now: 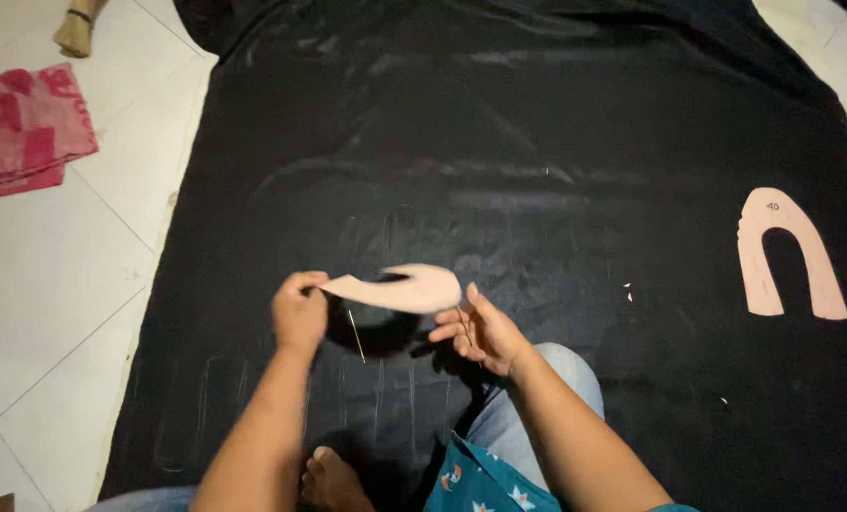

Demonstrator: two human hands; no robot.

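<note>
Where the head camera looks down, only one view is on hand:

Hidden or unclear: both arms are cut off at the lower edge; the far end of the black cloth runs out of the top; a thin yellowish stick under the hands is too slight to identify.

Left hand: closed, pinching the narrow end of a pink paper pattern piece.

Right hand: fingers loosely spread, fingertips at the pattern piece's wider end; whether it grips I cannot tell.

Pattern piece: held above the cloth, between the hands.

Surface: black cloth with faint chalk lines, spread on white floor tiles.

Room: a second pink arch-shaped pattern lies well apart on the cloth's right; a folded red checked cloth lies on the tiles at left.

Containers: none in view.
</note>
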